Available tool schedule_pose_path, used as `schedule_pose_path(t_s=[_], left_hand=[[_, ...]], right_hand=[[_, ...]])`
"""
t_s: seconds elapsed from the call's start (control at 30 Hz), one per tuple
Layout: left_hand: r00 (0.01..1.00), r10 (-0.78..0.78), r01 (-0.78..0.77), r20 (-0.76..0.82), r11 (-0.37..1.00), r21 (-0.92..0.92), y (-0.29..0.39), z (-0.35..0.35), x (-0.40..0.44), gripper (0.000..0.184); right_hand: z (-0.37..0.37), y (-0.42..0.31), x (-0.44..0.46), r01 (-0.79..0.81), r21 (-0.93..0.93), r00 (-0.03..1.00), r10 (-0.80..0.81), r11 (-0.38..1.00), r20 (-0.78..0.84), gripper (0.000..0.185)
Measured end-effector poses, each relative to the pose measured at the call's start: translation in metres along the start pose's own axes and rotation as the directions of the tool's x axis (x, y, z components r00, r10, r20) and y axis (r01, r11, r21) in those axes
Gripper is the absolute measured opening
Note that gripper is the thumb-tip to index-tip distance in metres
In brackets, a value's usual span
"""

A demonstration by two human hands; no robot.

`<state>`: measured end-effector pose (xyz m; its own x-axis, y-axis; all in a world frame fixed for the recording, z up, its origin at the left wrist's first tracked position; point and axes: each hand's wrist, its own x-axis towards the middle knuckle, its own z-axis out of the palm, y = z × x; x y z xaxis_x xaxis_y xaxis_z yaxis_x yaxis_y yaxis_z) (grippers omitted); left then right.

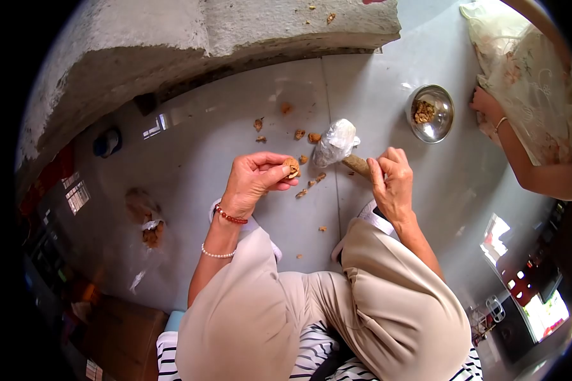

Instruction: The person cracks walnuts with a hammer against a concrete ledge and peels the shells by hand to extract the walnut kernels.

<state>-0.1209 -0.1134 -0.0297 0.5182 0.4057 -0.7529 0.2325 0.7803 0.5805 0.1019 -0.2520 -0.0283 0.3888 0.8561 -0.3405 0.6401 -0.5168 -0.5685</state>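
Walnut (291,167) is in the left hand (257,181), fingers and thumb pinched on it, above the grey floor (388,254). Shell looks cracked on the side facing 4 o'clock. Clock centred on the walnut, 12 = top of view. Hammer (338,143) at 2, near the walnut but apart from it; head wrapped in whitish plastic, can't tell if it touches the floor. Right hand (393,181) at 3, clamped round its wooden handle (358,166). Brown shell bits (314,137) scattered on the floor from 11 to 1, more from 4 to 6. Metal bowl (443,130) farther out at 2, walnut pieces (424,112) inside. Just past it, same bearing, another person's hand (487,106), against pale patterned fabric (527,95); can't tell its grip. Plastic bag (151,235) at 8, well apart, brown contents showing, too blurred to identify. Rough concrete slab (140,38) spans 10 to 12, few crumbs on top. Brown box (124,336) out between 7 and 8. Wearer's beige trousers (241,305) fill 5 to 7.
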Motion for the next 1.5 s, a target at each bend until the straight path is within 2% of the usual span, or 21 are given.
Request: schedule_pose_path(t_s=[0.07, 0.17, 0.23, 0.27, 0.3, 0.37, 0.47, 0.57, 0.8, 1.03, 1.27, 1.5], left_hand=[[1.000, -0.003, 0.003, -0.002, 1.000, 0.006, 0.002, 0.001, -0.001, 0.027], [0.998, 0.001, -0.001, 0.060, 1.000, -0.007, 0.001, 0.001, 0.000, 0.028], [0.994, -0.013, 0.021, 0.105, 0.997, -0.072, 0.002, 0.003, -0.002, 0.027], [0.991, -0.018, 0.032, 0.131, 0.994, -0.104, 0.002, 0.005, -0.003, 0.027], [0.990, -0.015, 0.027, 0.138, 0.996, -0.088, 0.001, 0.005, -0.003, 0.027], [0.989, -0.010, 0.019, 0.149, 0.998, -0.056, -0.003, 0.006, -0.003, 0.027], [0.988, -0.024, 0.026, 0.155, 1.000, -0.011, 0.000, 0.006, -0.004, 0.028], [0.984, 0.006, -0.011, 0.179, 1.000, 0.026, 0.000, 0.006, -0.007, 0.027], [0.983, -0.005, -0.003, 0.181, 0.999, 0.048, -0.007, 0.009, -0.009, 0.027], [0.977, -0.101, 0.094, 0.188, 0.994, 0.050, -0.011, 0.009, -0.011, 0.026], [0.958, -0.172, 0.164, 0.228, 0.985, 0.054, -0.011, 0.007, -0.010, 0.035], [0.954, -0.174, 0.193, 0.244, 0.980, -0.056, -0.012, 0.000, -0.005, 0.031]], right_hand=[[0.007, -0.014, 0.000, 0.097, 0.046, 0.991, -0.093, 0.994, -0.094, 0.024], [-0.003, -0.034, 0.001, 0.215, 0.119, 0.977, -0.214, 0.969, -0.020, 0.050], [0.001, -0.044, 0.000, 0.145, 0.482, 0.978, -0.200, 0.864, 0.065, 0.045], [0.002, -0.044, 0.004, 0.131, 0.561, 0.957, -0.253, 0.817, 0.145, 0.039], [0.007, -0.051, 0.005, -0.003, 0.691, 0.957, -0.199, 0.723, 0.212, 0.035], [0.013, -0.055, 0.012, 0.025, 0.683, 0.937, -0.254, 0.730, 0.238, 0.032], [0.019, -0.053, 0.019, -0.009, 0.682, 0.930, -0.244, 0.731, 0.274, 0.026], [0.020, -0.054, 0.018, -0.034, 0.758, 0.936, -0.244, 0.652, 0.252, 0.022], [0.020, -0.048, 0.019, -0.062, 0.656, 0.903, -0.237, 0.752, 0.358, 0.022], [0.029, -0.039, 0.012, -0.199, 0.690, 0.887, -0.171, 0.696, 0.428, 0.023], [0.029, -0.032, 0.009, -0.280, 0.720, 0.869, -0.150, 0.634, 0.471, 0.023], [0.027, -0.028, 0.006, -0.418, 0.781, 0.833, -0.146, 0.465, 0.533, 0.026]])
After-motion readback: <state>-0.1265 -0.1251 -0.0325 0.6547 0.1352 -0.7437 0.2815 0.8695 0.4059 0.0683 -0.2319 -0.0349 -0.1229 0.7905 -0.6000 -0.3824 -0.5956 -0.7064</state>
